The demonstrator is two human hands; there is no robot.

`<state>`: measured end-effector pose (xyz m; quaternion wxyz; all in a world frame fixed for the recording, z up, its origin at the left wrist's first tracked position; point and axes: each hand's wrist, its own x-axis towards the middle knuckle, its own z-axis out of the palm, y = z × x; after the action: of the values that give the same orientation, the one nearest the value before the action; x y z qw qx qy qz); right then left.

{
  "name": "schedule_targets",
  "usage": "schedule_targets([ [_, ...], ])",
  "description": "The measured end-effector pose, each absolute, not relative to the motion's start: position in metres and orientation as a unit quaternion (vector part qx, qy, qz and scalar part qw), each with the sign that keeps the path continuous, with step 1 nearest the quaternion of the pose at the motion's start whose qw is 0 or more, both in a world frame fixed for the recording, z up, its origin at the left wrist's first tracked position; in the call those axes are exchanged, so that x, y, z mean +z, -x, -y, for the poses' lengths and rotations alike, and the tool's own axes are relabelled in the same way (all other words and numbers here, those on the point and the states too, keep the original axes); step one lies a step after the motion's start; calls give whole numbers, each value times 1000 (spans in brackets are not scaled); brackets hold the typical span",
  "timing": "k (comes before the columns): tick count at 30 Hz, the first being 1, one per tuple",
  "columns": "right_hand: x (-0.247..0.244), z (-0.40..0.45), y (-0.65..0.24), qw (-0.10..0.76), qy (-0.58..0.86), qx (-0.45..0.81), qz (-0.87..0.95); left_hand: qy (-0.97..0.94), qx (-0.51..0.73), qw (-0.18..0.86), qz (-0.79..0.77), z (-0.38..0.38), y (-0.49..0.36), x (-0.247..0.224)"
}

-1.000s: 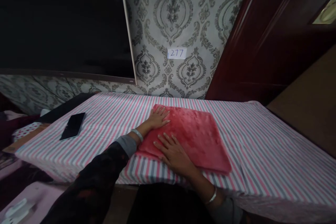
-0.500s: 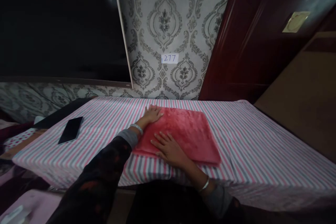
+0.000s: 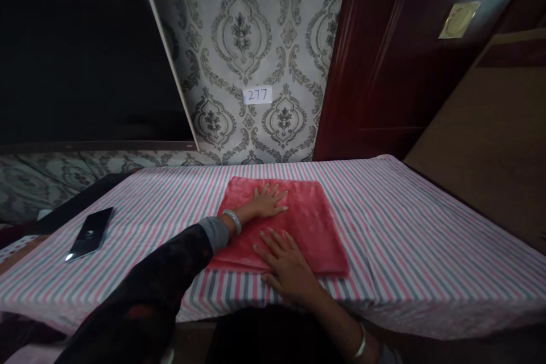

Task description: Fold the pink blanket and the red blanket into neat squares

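A plush red cloth (image 3: 313, 222), folded into a flat rectangle, lies on the striped tablecloth (image 3: 396, 222) near the table's front edge. My left hand (image 3: 268, 202) rests flat on its upper middle, fingers spread. Lower down, close to the cloth's front edge, my right hand (image 3: 288, 264) presses palm down with its fingers apart. Both hands are open and touch the fabric without gripping it. A bracelet circles each wrist, and dark sleeves with grey cuffs cover my forearms.
To the left on the table lies a dark phone (image 3: 90, 233). A large black screen (image 3: 85, 57) hangs on the patterned wall behind, beside a paper label (image 3: 257, 95) reading 277. A dark red door (image 3: 384, 68) and a brown panel (image 3: 490, 142) stand at the right.
My left hand has slid from the cloth's upper left edge rightward onto its middle. My right hand stays near the front edge. The camera view has shifted slightly to the right.
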<state>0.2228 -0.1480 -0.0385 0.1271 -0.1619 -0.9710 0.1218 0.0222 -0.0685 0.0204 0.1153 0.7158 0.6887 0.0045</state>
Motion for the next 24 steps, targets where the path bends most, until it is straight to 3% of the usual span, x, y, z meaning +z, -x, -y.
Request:
schedule_targets([
  [7,-44,142,-225,154,149,159,964,-671,-7,108,-733,17,-20,20],
  [18,-15,142,-235,168,141,163,962,-646,26,74,-759,24,-35,44],
  [22,-3,127,-268,223,209,131,943,-765,63,67,-638,46,-62,49],
  [24,-9,121,-280,207,242,108,942,-839,67,93,-532,58,-78,41],
])
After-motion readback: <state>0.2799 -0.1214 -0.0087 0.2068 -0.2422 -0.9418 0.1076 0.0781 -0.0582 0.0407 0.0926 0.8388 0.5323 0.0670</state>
